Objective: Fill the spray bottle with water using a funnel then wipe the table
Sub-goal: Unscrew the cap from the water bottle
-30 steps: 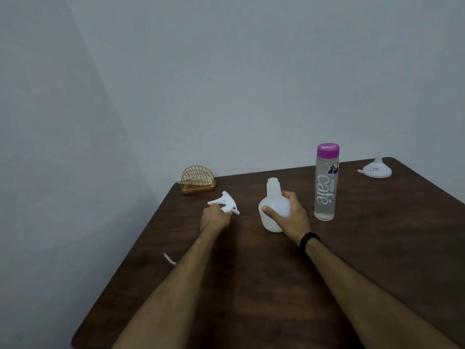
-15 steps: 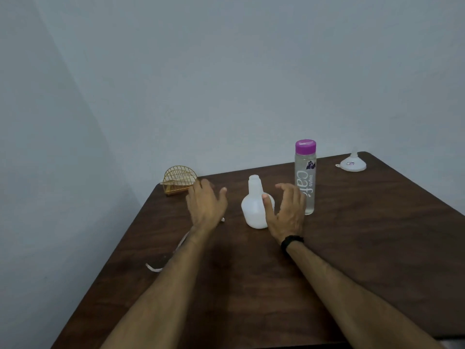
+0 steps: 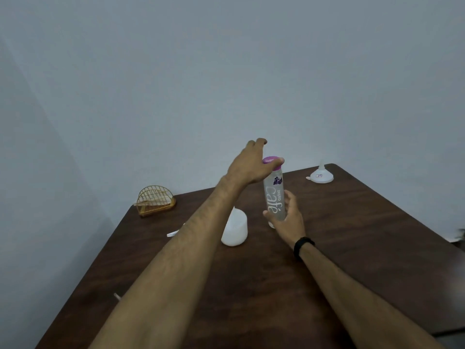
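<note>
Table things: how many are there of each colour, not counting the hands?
White: 3, the spray bottle, the funnel and the partly hidden spray head
Clear with a purple cap: 1, the water bottle
Gold: 1, the wire holder
Total: 5

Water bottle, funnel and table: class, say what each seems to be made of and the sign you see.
Water bottle: clear glossy plastic or glass, see-through wall with white print, opaque purple cap.
Funnel: white matte plastic, likely, from its smooth moulded cone.
Table: dark brown wood or wood-look laminate, showing grain streaks.
</note>
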A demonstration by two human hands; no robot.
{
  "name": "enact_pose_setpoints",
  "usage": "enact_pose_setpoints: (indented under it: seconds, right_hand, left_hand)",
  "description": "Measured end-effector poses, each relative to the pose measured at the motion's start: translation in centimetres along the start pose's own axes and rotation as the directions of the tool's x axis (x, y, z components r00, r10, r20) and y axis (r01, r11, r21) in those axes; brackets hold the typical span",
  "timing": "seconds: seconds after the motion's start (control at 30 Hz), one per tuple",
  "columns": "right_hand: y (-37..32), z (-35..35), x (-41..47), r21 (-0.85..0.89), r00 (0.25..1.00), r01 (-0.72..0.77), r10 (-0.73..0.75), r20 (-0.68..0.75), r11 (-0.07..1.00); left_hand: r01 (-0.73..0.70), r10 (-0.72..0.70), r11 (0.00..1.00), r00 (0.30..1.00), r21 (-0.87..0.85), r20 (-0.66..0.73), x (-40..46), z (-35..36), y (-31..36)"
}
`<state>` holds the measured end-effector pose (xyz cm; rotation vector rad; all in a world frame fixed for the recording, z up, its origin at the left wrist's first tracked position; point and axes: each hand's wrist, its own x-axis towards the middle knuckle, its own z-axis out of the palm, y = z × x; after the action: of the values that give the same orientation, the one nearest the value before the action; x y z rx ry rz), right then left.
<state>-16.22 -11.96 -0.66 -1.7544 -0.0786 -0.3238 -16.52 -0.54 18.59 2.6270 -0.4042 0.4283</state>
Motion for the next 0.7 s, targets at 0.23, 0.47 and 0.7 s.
enact_pose_setpoints:
  seconds: [0.23,0.47,0.7]
  right_hand:
    - [0.6,0.1,0.3,-0.086,0.999,0.022,-0.019,0.035,0.996]
    - [0.5,0.3,0.2,-0.232,0.997,0.072,-0.075,-0.003,0.97]
    - [0.7,0.2,0.3,-0.229,0.998,0.06,-0.058,0.016,0.972]
  left_hand:
    - [-0.051,0.028,0.993,0.979,0.109,0.201,2.3,2.6,0.4]
    - [0.137,-0.146,0.933,0.989,0.332,0.004,1.5,1.7,1.1]
    - [0.144,-0.261,0.785,0.959,0.603,0.111,0.5,-1.7,3.0]
